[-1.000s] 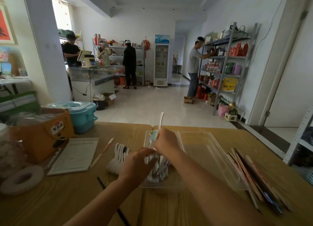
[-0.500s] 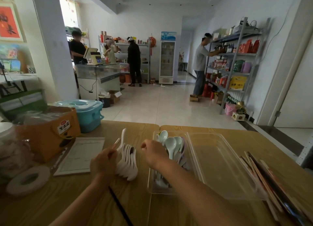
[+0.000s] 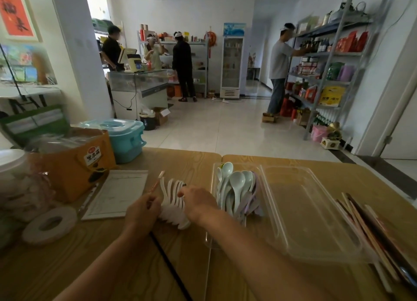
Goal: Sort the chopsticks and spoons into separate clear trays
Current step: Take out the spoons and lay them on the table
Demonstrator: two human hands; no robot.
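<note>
Counter (image 3: 180, 267): wood-grain, matt. Trays (image 3: 316, 221): clear glossy plastic. Spoons (image 3: 237, 183): smooth, glossy, pale. Storage box (image 3: 126, 138): turquoise plastic. Carton (image 3: 74, 165): orange cardboard. Floor (image 3: 225, 129): polished tile.

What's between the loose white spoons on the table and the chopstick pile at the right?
In the head view, two clear trays: the left tray holding spoons, the right tray empty.
</note>
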